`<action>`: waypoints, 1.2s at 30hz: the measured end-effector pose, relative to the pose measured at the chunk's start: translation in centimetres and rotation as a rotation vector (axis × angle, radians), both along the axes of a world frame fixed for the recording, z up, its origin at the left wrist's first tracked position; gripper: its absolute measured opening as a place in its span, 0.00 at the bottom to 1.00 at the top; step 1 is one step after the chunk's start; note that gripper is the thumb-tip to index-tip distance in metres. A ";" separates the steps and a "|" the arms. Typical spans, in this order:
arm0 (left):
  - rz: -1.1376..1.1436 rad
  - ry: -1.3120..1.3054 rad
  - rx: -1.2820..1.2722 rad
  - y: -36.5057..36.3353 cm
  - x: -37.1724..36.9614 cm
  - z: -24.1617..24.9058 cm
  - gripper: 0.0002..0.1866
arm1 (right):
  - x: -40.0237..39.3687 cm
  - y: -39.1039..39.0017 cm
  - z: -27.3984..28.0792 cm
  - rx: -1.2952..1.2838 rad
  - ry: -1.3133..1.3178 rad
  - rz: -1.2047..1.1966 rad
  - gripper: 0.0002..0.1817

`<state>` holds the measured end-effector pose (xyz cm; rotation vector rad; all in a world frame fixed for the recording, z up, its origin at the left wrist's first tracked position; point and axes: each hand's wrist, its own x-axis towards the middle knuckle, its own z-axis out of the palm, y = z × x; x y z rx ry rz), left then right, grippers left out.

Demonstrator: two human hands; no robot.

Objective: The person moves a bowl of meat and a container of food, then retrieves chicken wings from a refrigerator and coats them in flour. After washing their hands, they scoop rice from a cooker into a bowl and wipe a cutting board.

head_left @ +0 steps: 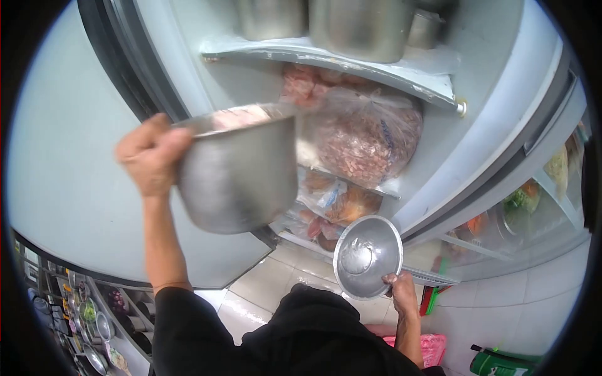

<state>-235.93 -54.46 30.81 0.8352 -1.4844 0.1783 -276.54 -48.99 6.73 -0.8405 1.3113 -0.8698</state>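
My left hand (pixel 152 153) is closed on the rim of a deep metal pot (pixel 241 178), slightly blurred by motion, with pale pinkish contents showing at its top. Low on the right, my right hand (pixel 403 291) grips the edge of a shallow metal bowl (pixel 370 250), which is tilted so that its inside faces me; I see no food in it. Behind the pot stands an open refrigerator, where a large clear bag of pink chopped meat (pixel 370 135) rests on a shelf.
More metal pots (pixel 360 28) stand on the upper shelf (pixel 389 66). Smaller bags of food (pixel 351 203) fill the lower shelf. The fridge door (pixel 81 163) hangs open at left. A glass-fronted case (pixel 501 219) is at right, and a pink bag (pixel 433 348) lies on the tiled floor.
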 end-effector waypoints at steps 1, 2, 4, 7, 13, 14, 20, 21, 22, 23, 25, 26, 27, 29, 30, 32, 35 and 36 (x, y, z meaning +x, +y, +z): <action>0.076 -0.051 0.013 -1.0 -0.5 -1.0 0.23 | 0.7 -0.2 1.6 -0.008 0.022 -0.015 0.07; 0.152 -0.100 0.026 -2.2 -1.0 -1.8 0.24 | 1.1 -0.1 2.2 -0.014 0.035 -0.014 0.07; 0.229 -0.165 -0.064 -4.9 -2.4 -3.2 0.26 | 1.6 -0.2 3.2 -0.042 0.035 0.001 0.07; 0.276 -0.323 -0.253 -9.5 -2.8 -6.2 0.28 | 2.6 -0.2 4.5 -0.113 0.064 0.023 0.08; 0.363 -0.376 -0.250 -13.6 -1.9 -11.6 0.30 | 5.4 -2.6 10.8 -0.187 0.206 0.064 0.09; 0.358 -0.373 -0.249 -13.8 -1.8 -11.8 0.30 | 5.8 -3.5 11.3 -0.185 0.210 0.060 0.09; 0.007 0.090 0.104 -6.6 -0.6 -11.4 0.37 | 10.8 -8.0 14.3 -0.295 0.242 0.267 0.12; -0.234 0.363 0.346 -4.3 0.6 -13.1 0.43 | 11.7 -8.6 14.1 -0.432 0.315 0.350 0.12; -0.535 0.412 0.734 -0.8 0.8 -11.9 0.50 | 12.7 -9.2 14.0 -0.567 0.388 0.437 0.13; -0.474 0.425 0.791 1.0 0.7 -12.4 0.48 | 13.9 -9.6 14.4 -0.566 0.386 0.449 0.13; -0.400 0.370 1.053 3.7 0.5 -11.4 0.35 | 16.6 -10.3 15.7 -0.706 0.472 0.733 0.12; -0.386 0.379 1.049 4.4 1.0 -11.8 0.35 | 18.0 -10.8 16.3 -0.711 0.467 0.749 0.12; -0.196 0.483 1.151 4.9 1.7 -12.6 0.26 | 19.4 -11.4 16.9 -0.819 0.496 0.670 0.12; 0.001 0.596 1.237 5.9 2.7 -14.4 0.18 | 22.1 -14.0 19.6 -0.991 0.610 0.534 0.13; 0.148 0.694 1.166 6.6 3.2 -15.6 0.14 | 23.4 -16.1 21.3 -1.050 0.693 0.474 0.14; 0.293 0.787 1.090 7.6 3.7 -17.6 0.11 | 26.3 -21.8 20.6 -1.131 0.711 0.668 0.13; 0.136 0.885 1.150 8.9 4.1 -19.8 0.09 | 30.9 -27.3 21.1 -0.840 1.134 1.222 0.30; 0.133 0.888 1.158 9.1 4.4 -21.2 0.09 | 31.7 -28.4 20.5 -0.833 1.174 1.354 0.36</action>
